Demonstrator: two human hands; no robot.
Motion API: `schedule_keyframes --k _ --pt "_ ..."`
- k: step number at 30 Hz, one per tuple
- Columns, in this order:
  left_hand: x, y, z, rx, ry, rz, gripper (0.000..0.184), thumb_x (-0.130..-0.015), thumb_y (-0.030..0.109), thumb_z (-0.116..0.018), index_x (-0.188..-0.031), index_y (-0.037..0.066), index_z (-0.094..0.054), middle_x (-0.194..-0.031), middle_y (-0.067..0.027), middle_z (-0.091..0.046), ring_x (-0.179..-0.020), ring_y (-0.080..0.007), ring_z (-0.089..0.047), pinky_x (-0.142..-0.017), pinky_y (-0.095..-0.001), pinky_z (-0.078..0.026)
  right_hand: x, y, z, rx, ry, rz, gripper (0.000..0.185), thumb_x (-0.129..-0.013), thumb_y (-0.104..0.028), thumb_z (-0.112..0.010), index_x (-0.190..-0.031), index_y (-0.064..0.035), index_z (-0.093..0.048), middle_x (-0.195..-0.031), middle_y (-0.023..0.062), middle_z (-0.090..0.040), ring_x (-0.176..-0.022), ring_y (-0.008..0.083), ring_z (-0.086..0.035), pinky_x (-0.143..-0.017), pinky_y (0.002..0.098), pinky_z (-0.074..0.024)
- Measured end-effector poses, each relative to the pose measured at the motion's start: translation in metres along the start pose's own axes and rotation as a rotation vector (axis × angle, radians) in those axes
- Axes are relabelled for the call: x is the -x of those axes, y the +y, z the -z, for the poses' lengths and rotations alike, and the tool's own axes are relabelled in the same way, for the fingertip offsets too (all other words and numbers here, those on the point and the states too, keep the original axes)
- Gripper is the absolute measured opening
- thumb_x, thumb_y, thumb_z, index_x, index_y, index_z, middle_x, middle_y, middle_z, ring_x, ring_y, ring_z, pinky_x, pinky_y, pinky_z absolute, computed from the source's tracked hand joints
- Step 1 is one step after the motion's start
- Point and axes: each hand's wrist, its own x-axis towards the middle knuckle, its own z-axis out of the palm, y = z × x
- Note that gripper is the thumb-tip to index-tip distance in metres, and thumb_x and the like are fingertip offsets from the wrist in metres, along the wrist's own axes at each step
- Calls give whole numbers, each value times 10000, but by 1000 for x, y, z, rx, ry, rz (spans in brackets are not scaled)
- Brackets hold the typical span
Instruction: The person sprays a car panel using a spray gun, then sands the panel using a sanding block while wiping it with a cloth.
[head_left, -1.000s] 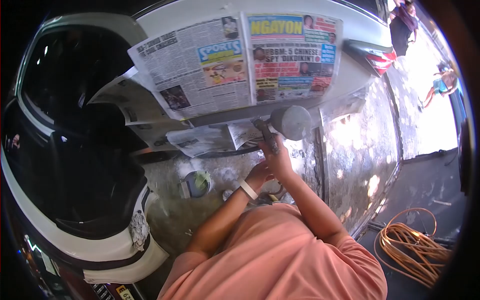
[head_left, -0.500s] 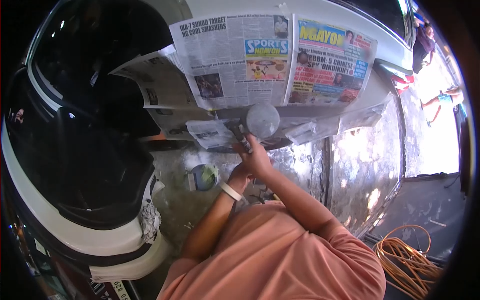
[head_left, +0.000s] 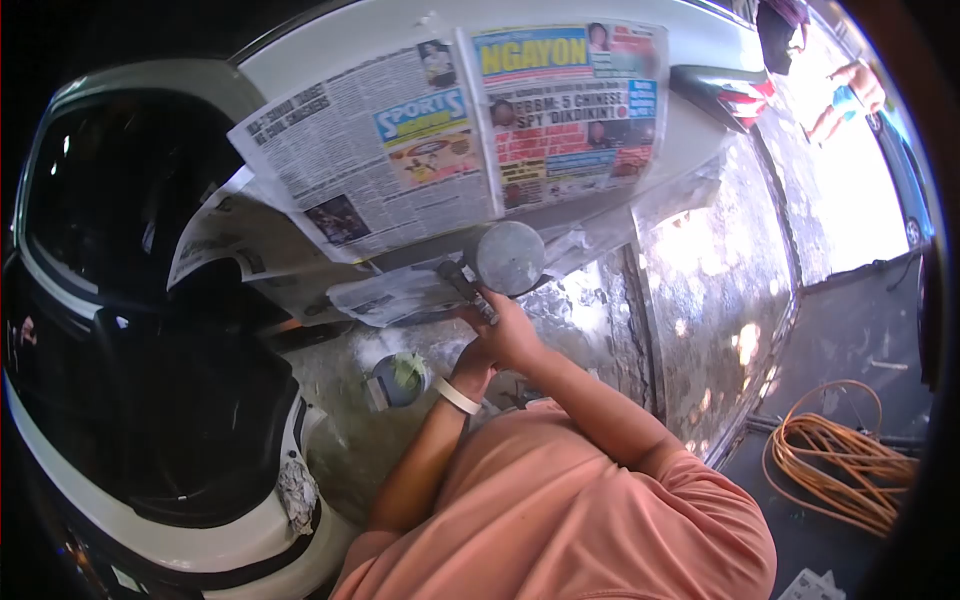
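My right hand (head_left: 513,332) is wrapped around the handle of a spray gun (head_left: 462,283) with a round grey cup (head_left: 510,258) on top. Just below it, my left hand (head_left: 477,364) sits close against the right; its fingers are mostly hidden. A pale band, perhaps a roll of tape (head_left: 458,395), circles the left wrist. The gun is near the lower side of a light-coloured car body (head_left: 350,40). Newspaper sheets (head_left: 400,160) cover the panel beyond the gun, and a crumpled loose sheet (head_left: 390,295) hangs behind the nozzle.
A black-and-white vehicle (head_left: 180,400) stands close on my left, with crumpled foil (head_left: 297,495) on its edge. A round container (head_left: 402,380) is on the concrete floor (head_left: 590,335). To the right lies a coiled orange hose (head_left: 835,455). Another person (head_left: 850,95) is outside at upper right.
My view has turned right, so the papered panel appears farther left and the tail light shows more fully. The spray gun stays in my right hand, slightly lower in view.
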Motion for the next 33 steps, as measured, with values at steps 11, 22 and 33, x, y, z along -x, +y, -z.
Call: schedule_keyframes --k 11,22,33 --pt "-41 -46 -48 -255 -91 214 353 -900 264 -716 -1212 124 -630 -1004 35 -667 -899 -62 -606 -802 -232 -480 8 83 113 -165 409 -199 424 -889 -298 -705 -1189 -33 -567 -988 244 -680 -931 393 -664 -782 419 -498" --pt "-47 -61 -77 -323 -144 286 297 -940 235 -665 -1220 139 -636 -1025 30 -680 -941 -68 -615 -839 -248 -484 22 95 183 -392 683 -401 386 -903 -288 -680 -1145 -9 -569 -720 85 -609 -568 176 -584 -550 347 -474" --pt "-42 -66 -72 -336 -151 300 303 -945 229 -656 -1229 127 -630 -1032 22 -678 -944 -73 -614 -842 -247 -485 18 109 182 -320 686 -404 383 -899 -290 -687 -1137 -14 -573 -708 76 -591 -550 159 -575 -534 331 -463"
